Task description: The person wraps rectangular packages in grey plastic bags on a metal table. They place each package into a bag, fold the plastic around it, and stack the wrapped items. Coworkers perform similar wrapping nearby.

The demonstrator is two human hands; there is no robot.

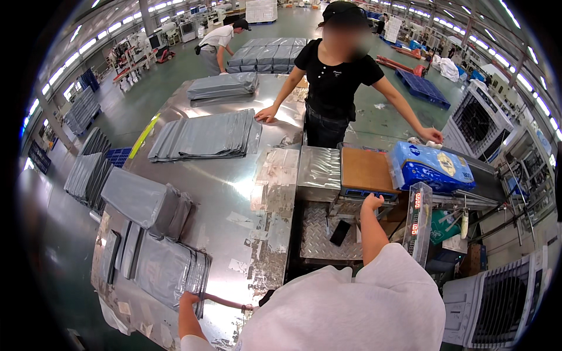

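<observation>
My left hand (188,299) is closed on the near edge of a stack of grey plastic bags (167,270), which lies at the near left of the metal table (225,193). My right hand (373,202) is stretched out to the blue front edge of a brown-topped platform (367,168), its fingers apart and holding nothing. Right of that platform, a blue plastic-wrapped pack (432,167) lies at the start of a conveyor belt (483,175). A display with red digits (417,219) stands just in front of the pack.
A co-worker in black (333,76) stands across, one hand on a grey bag stack (208,136), the other behind the blue pack. More grey bundles (137,199) lie on the table's left. A dark phone (340,233) rests on a metal plate below the platform. Large fans (494,298) stand at right.
</observation>
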